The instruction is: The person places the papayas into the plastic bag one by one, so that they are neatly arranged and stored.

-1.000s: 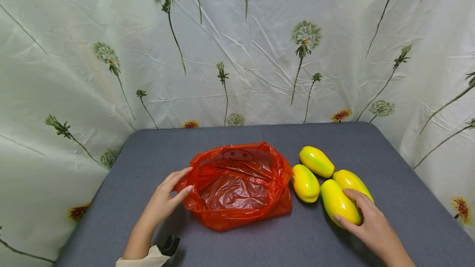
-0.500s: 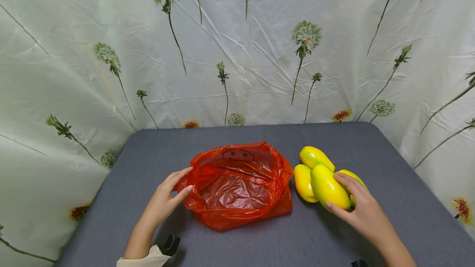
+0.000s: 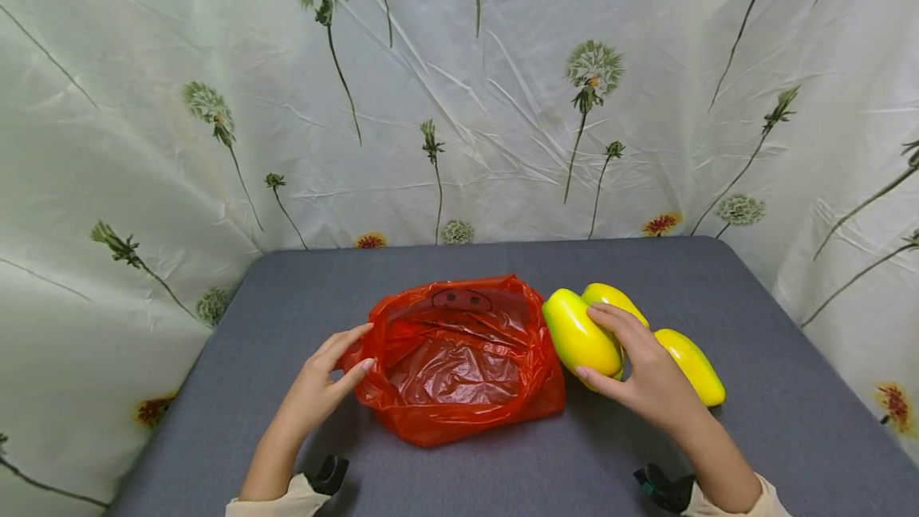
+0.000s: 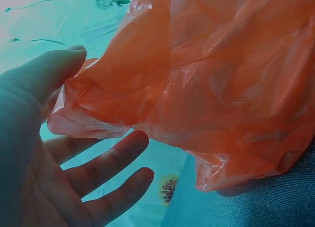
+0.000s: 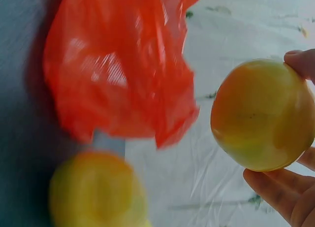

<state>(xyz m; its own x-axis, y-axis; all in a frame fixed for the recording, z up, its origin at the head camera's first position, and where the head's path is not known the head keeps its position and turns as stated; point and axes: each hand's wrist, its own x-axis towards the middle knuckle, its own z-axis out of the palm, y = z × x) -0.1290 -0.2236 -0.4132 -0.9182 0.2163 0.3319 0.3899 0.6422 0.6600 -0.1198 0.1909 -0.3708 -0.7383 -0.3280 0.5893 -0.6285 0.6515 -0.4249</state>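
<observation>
A red plastic bag (image 3: 459, 426) stands on the table with its mouth spread wide. My left hand (image 3: 316, 389) holds its left rim; in the left wrist view the thumb lies along the bag's edge and the other fingers spread below. My right hand (image 3: 649, 373) grips a yellow-green mango (image 3: 580, 333) between thumb and fingers, raised beside the bag's right rim. In the right wrist view, the held mango (image 5: 261, 116) is clear of the table, and a blurred mango (image 5: 98, 190) lies below it.
Two more mangoes show right of the bag: one mango (image 3: 616, 301) behind my right hand and another mango (image 3: 691, 367) beside it. The grey table (image 3: 488, 477) ends at a flower-printed white curtain (image 3: 502, 102).
My right hand has lifted the mango from the group and carried it left to the bag's right rim. The left hand and bag have stayed in place.
</observation>
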